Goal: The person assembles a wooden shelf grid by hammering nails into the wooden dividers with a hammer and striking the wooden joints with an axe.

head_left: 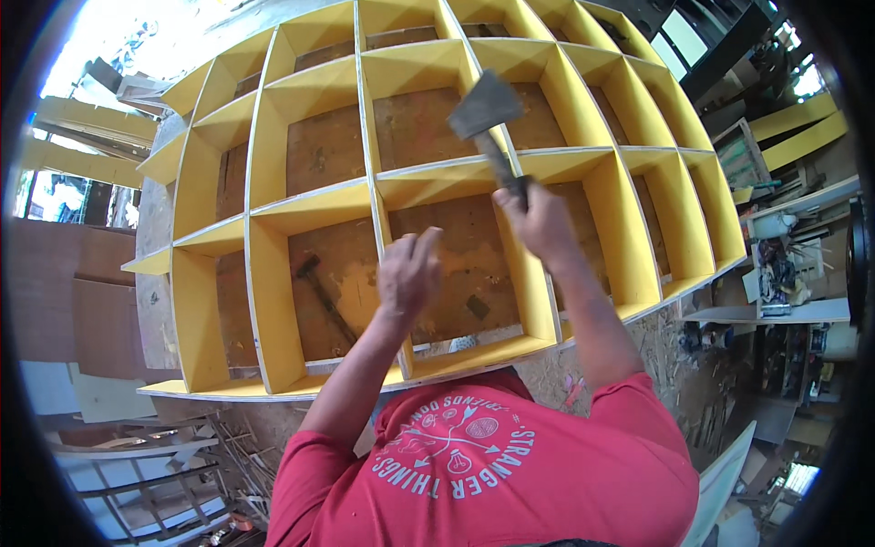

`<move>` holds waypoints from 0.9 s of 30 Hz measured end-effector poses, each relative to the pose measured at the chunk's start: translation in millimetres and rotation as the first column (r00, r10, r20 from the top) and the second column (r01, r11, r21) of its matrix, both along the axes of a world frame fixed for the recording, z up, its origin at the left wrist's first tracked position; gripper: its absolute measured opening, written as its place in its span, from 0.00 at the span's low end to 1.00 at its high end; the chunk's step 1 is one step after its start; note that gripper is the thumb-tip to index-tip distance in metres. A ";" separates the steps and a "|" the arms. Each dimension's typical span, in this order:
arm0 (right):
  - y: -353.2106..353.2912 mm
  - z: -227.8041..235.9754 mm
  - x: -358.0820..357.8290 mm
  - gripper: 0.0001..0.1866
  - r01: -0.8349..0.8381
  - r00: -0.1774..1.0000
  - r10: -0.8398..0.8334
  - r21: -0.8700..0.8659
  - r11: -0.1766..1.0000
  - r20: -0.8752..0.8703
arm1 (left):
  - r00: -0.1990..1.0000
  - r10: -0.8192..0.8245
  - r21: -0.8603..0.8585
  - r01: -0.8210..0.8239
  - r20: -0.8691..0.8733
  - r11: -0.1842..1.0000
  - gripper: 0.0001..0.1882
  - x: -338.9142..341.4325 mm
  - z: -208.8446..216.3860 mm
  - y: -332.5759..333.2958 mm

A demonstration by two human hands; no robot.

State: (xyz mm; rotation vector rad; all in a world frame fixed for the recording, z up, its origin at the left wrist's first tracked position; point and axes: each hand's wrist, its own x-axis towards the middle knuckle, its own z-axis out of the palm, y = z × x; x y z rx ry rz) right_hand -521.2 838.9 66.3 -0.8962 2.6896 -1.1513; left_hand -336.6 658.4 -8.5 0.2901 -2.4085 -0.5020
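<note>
My right hand (542,219) is wrapped round the dark handle of a hand tool with a broad, grey, wedge-shaped head (486,105); its exact kind is unclear. The tool is raised over the yellow wooden grid frame (372,137), its head pointing away from me. To the left, my left hand (409,273) hovers above a front compartment beside a divider. Its fingers are curled together, and anything between them is too small to make out. A hammer (326,296) with a dark head lies inside the compartment left of that hand.
Brown boards (437,128) show through the frame's openings. Brown panels (114,292) stand at the left. Shelves with tools and clutter (784,273) are at the right. Thin wood strips (241,456) lie at the lower left, and a pale board (725,488) leans at the lower right.
</note>
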 end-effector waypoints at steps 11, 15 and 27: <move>53.2 57.6 -63.1 0.21 0.063 0.995 -0.087 -0.356 0.932 -0.054 | 0.511 -0.715 0.217 0.720 0.476 0.659 0.16 -169.0 10.0 169.9; 61.5 -43.3 -91.8 0.22 0.017 0.981 -0.042 -0.128 0.992 -0.188 | 0.402 -0.613 0.249 0.660 0.680 0.709 0.14 -167.7 4.5 175.3; 44.8 -16.4 -97.4 0.25 0.054 0.987 -0.084 -0.211 0.976 -0.136 | 0.344 -0.596 0.290 0.633 0.725 0.718 0.14 -173.0 15.9 171.6</move>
